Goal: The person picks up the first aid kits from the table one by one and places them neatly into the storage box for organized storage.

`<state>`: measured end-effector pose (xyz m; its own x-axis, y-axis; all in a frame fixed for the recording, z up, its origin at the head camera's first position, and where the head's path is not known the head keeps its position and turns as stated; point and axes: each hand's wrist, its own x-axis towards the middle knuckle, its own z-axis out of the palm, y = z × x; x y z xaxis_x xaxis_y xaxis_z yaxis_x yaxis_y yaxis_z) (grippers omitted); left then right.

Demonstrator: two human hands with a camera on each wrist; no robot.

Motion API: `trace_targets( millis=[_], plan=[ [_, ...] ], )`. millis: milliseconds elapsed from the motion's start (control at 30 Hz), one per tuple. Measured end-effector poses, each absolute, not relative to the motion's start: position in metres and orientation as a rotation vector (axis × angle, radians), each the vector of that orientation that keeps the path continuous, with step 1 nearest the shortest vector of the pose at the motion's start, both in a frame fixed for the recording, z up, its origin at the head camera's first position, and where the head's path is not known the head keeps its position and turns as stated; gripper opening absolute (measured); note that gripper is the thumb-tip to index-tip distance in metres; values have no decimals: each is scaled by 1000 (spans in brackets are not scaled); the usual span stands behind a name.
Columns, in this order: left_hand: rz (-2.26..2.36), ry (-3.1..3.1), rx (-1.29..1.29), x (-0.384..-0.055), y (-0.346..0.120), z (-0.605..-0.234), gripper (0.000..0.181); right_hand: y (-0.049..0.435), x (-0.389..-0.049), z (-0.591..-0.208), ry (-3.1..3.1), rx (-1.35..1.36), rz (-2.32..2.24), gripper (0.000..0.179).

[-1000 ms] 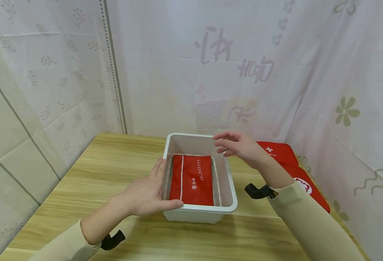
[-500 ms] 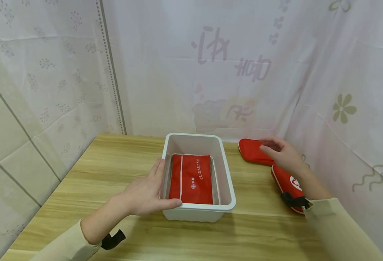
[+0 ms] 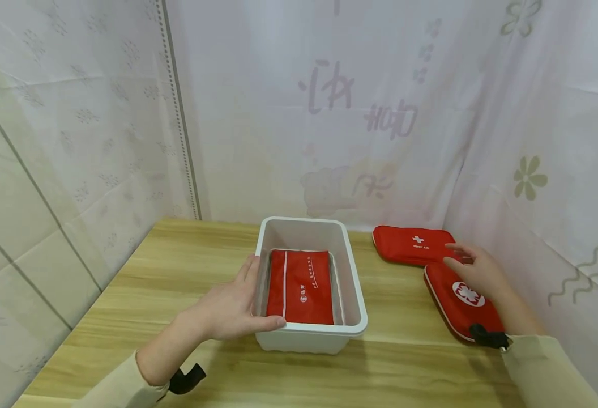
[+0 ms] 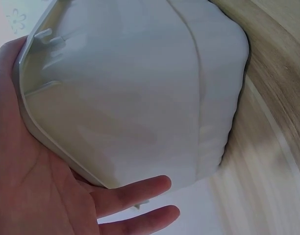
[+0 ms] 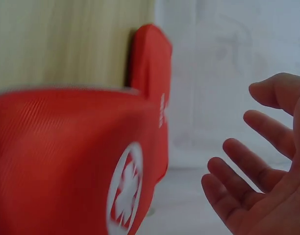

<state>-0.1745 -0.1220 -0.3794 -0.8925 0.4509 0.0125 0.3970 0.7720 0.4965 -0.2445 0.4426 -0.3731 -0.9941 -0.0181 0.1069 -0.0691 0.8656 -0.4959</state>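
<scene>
My left hand [image 3: 227,306] rests at the near left corner of a white plastic bin [image 3: 313,342], its thumb along the front rim and its fingers along the left side. In the left wrist view, two straight fingers [image 4: 135,193] of this hand [image 4: 42,161] lie beside the bin's outer wall [image 4: 125,98]. Inside the bin lies a flat red pouch [image 3: 306,289] with white print. My right hand [image 3: 482,275], fingers spread and holding nothing, hovers over a red case [image 3: 454,303] with a white round emblem. Behind it lies a red first aid case [image 3: 406,245].
The bin and both cases stand on a wooden table [image 3: 176,272]. Printed white curtains [image 3: 258,113] close off the back and sides, with the right one [image 3: 579,238] close to the right arm.
My right hand has moved from above the bin's far right corner rightward to over the two red cases. My left hand keeps its place on the bin. The head view has tilted slightly.
</scene>
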Motion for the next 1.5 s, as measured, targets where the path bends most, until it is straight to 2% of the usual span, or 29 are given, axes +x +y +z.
trace_targets(
  millis=[267,567,833,1067,1500],
  plan=[
    [763,2859,684,-175,-121,-382,139,481,-242,-391,-3081,-6,662,60],
    [772,2875,698,-175,-121,-382,138,499,-239,-403,-3234,-40,587,93],
    [785,2875,686,-176,-122,-383,138,499,-240,-403,-3359,-139,640,102],
    [780,2881,683,-176,-124,-384,137,491,-239,-401,-3402,-24,523,102],
    [784,2875,704,-176,-123,-384,136,472,-230,-397,-3465,-26,470,116]
  ],
)
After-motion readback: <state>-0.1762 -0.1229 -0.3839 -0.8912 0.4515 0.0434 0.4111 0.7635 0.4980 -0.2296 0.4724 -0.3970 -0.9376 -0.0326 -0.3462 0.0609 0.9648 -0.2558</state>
